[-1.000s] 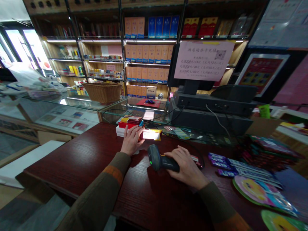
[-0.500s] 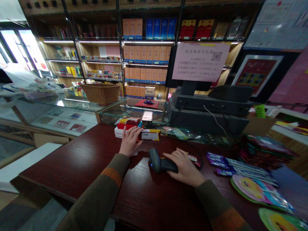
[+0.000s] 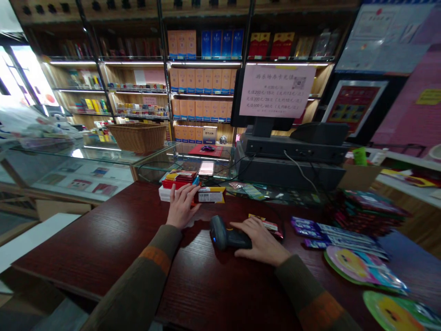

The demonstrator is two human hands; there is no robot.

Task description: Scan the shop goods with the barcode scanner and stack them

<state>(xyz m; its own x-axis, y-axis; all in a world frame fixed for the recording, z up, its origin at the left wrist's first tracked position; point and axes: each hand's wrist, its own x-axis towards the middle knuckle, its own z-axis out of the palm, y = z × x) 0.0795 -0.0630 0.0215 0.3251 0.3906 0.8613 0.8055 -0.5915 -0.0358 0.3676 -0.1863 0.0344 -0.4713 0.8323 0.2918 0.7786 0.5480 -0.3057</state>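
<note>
My left hand holds the near end of a long yellow carton that lies on the dark wooden counter. The carton's side label faces me. My right hand grips the handle of a dark barcode scanner resting on the counter, its head aimed toward the carton. Behind my left hand stands a stack of red and white cartons.
A cash register with a screen and paper sign stands at the back right. Colourful snack packets and round packs lie at right. A wicker basket sits on the glass showcase. Shelves of boxes fill the back wall.
The scanner's bright light on the carton label has gone out. Both hands stay on the carton and scanner; the view has shifted slightly.
</note>
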